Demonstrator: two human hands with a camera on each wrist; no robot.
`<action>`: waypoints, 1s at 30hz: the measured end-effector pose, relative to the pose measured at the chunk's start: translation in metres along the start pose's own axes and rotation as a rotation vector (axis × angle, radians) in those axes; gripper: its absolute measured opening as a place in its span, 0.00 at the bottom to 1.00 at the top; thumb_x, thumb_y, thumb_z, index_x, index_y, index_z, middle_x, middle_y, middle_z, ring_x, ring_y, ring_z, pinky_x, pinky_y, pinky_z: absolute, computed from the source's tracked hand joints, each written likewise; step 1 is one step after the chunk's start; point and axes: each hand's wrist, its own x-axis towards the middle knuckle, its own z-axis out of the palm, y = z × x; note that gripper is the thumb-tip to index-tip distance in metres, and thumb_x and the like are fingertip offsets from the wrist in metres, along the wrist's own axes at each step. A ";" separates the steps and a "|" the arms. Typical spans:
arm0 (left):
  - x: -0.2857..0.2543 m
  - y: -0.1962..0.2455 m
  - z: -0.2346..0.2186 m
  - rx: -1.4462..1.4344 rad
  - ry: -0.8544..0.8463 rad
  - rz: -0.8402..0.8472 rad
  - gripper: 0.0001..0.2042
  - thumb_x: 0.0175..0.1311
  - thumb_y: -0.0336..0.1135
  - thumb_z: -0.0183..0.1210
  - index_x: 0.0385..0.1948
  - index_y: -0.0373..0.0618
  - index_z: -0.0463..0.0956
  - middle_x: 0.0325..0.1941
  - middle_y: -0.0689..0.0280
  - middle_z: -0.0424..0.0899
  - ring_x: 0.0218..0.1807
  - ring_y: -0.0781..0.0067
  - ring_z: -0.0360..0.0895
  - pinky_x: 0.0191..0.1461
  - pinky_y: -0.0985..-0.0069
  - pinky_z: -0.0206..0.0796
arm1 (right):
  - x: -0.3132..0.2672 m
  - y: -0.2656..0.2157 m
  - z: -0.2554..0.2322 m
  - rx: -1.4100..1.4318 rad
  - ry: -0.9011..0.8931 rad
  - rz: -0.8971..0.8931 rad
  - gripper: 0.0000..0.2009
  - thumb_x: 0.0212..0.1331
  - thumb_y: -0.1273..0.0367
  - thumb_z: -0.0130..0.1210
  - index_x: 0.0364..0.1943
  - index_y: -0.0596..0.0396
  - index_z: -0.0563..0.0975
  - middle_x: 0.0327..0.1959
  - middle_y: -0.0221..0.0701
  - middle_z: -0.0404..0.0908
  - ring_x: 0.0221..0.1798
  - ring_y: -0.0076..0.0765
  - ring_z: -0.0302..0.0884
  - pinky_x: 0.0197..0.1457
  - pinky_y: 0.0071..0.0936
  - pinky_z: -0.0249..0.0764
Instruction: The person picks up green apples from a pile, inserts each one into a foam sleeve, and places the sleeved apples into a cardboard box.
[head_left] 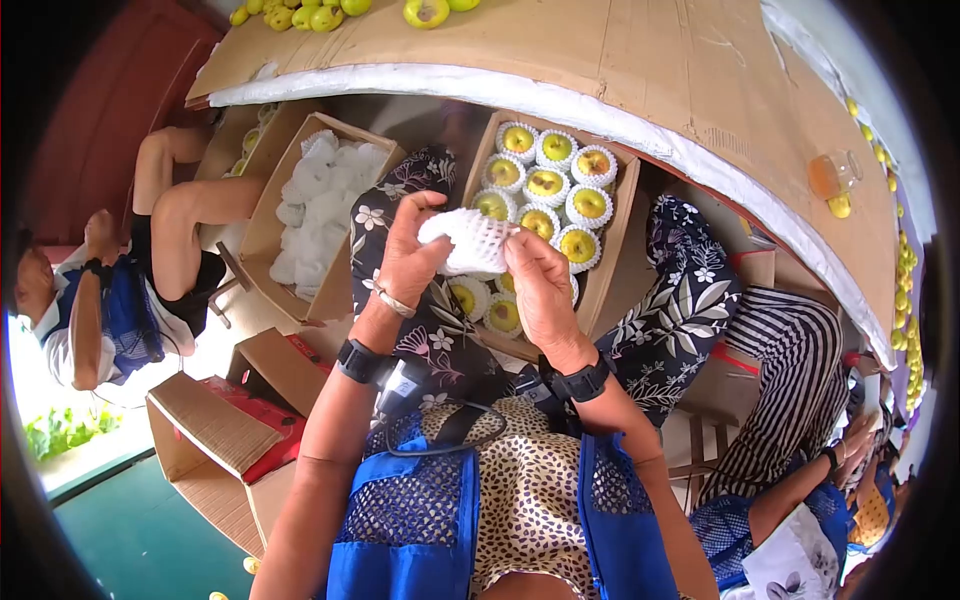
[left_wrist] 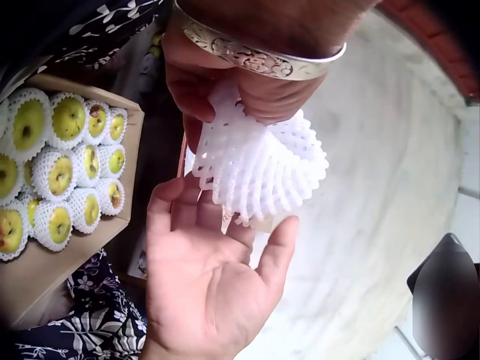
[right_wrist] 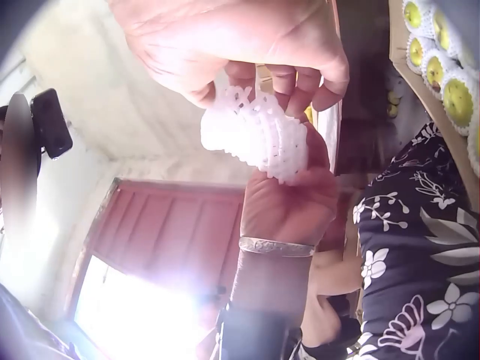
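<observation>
A white foam fruit net (head_left: 470,243) is held up between both hands over my lap. My left hand (head_left: 425,235), with a metal bangle on its wrist, pinches the net's upper edge (left_wrist: 259,169). My right hand (head_left: 525,255) grips the other side, its fingertips (right_wrist: 281,79) curled over the net's rim (right_wrist: 259,135). No fruit shows inside the net. Just beyond the hands, a cardboard box (head_left: 615,260) holds several yellow-green fruits (head_left: 545,183) in foam nets, also seen in the left wrist view (left_wrist: 67,118).
A box of empty foam nets (head_left: 320,200) stands to the left. A cardboard-covered table (head_left: 650,70) above carries loose fruit (head_left: 425,12) and a glass jar (head_left: 832,172). One seated person (head_left: 110,310) is at left, another (head_left: 790,400) at right. An open carton (head_left: 220,440) lies lower left.
</observation>
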 end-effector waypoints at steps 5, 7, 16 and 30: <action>-0.001 0.012 -0.010 -0.393 -0.278 -0.320 0.25 0.51 0.33 0.59 0.53 0.40 0.64 0.51 0.65 0.73 0.52 0.72 0.71 0.57 0.73 0.63 | 0.008 0.007 -0.022 -0.271 0.039 -0.085 0.08 0.63 0.69 0.48 0.31 0.60 0.72 0.23 0.17 0.70 0.26 0.09 0.60 0.27 0.12 0.58; -0.001 0.020 -0.011 -0.629 -0.286 -0.448 0.25 0.52 0.35 0.61 0.52 0.41 0.65 0.48 0.66 0.75 0.51 0.72 0.72 0.57 0.73 0.62 | 0.008 0.009 -0.025 -0.307 0.066 -0.091 0.08 0.63 0.69 0.49 0.30 0.60 0.72 0.21 0.17 0.68 0.25 0.09 0.58 0.26 0.13 0.57; 0.002 0.025 -0.006 -0.123 -0.414 -0.293 0.20 0.49 0.28 0.64 0.46 0.44 0.69 0.40 0.69 0.76 0.41 0.81 0.73 0.46 0.84 0.66 | 0.002 0.005 -0.026 -0.565 0.141 -0.212 0.08 0.60 0.70 0.52 0.33 0.63 0.73 0.20 0.20 0.70 0.23 0.12 0.61 0.26 0.15 0.61; 0.020 0.043 0.013 0.704 0.195 0.630 0.12 0.46 0.16 0.48 0.32 0.42 0.67 0.33 0.63 0.78 0.31 0.77 0.72 0.35 0.81 0.66 | -0.007 -0.021 -0.008 -0.312 0.177 -0.301 0.07 0.64 0.70 0.47 0.29 0.58 0.70 0.22 0.14 0.61 0.25 0.08 0.52 0.25 0.11 0.51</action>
